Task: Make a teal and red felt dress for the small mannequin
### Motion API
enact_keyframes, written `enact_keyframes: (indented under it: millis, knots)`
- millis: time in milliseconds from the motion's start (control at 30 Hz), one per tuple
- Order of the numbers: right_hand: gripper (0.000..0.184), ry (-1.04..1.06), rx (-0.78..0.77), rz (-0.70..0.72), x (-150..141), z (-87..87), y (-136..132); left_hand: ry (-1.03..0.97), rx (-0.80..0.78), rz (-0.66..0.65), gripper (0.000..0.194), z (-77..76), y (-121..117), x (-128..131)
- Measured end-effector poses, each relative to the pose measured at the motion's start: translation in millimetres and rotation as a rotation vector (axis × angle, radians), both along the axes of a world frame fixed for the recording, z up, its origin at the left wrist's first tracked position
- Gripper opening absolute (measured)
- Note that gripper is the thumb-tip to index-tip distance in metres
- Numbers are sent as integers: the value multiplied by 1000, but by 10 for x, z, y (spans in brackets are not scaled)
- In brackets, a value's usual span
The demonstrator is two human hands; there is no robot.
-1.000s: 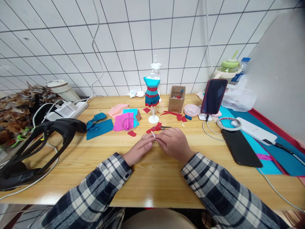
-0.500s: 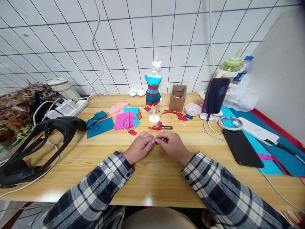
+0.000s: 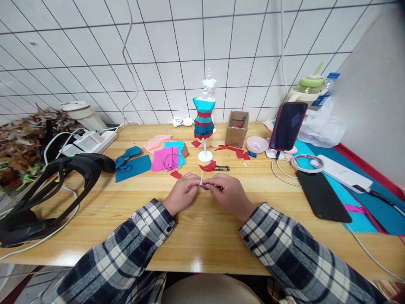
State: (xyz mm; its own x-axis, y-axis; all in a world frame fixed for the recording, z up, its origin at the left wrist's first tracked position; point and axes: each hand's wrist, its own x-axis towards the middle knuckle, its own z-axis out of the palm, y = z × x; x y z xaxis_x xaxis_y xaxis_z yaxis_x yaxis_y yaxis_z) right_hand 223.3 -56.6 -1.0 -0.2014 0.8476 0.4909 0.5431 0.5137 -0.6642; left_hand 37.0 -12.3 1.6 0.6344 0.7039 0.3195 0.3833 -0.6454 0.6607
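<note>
My left hand [image 3: 182, 193] and my right hand [image 3: 226, 191] meet at the middle of the wooden table [image 3: 202, 236]. Both pinch a small white strip [image 3: 201, 178] that stands up between the fingertips. Just beyond the hands lie small scissors [image 3: 220, 168] on red fabric scraps [image 3: 208, 166]. Behind them a small white mannequin [image 3: 204, 114] on a stand wears a blue and red striped dress.
Pink, blue and magenta fabric pieces [image 3: 158, 157] lie at centre left. A cardboard box [image 3: 236, 128], a pink dish [image 3: 256, 144], a propped phone [image 3: 287, 126] and a flat black phone [image 3: 322, 195] sit at the right. A black headset [image 3: 53, 181] and cables occupy the left.
The hands have stayed together at the table's middle. The white strip, slanted between the fingers a second ago, now stands upright above the fingertips, and both hands have curled tighter into a pinch.
</note>
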Motion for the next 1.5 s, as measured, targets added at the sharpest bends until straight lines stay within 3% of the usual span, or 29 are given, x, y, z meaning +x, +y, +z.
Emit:
enact_keyframes:
  millis: [233, 400, 867, 1033, 1200, 1500]
  knots:
    - [16, -189, 75, -59, 30, -10, -12, 77, 32, -15, 35, 18, -25, 15]
    - [18, -284, 120, -76, 45, 2, -16, 106, 49, -21, 22, 22, -45, 34]
    - [19, -434, 147, -150, 22, 29, -20, 86, -24, -43, 23, 7, -57, 56]
    - [3, -324, 10, -172, -16, -1, 3, 101, -18, -58, 22, 9, -52, 64]
    - [3, -161, -103, -120, -5, -24, 40, 118, 1, -36, 23, 24, -32, 42]
    - [13, -131, -22, -46, 15, -2, 13, -13, -104, -6, 24, 38, -22, 38]
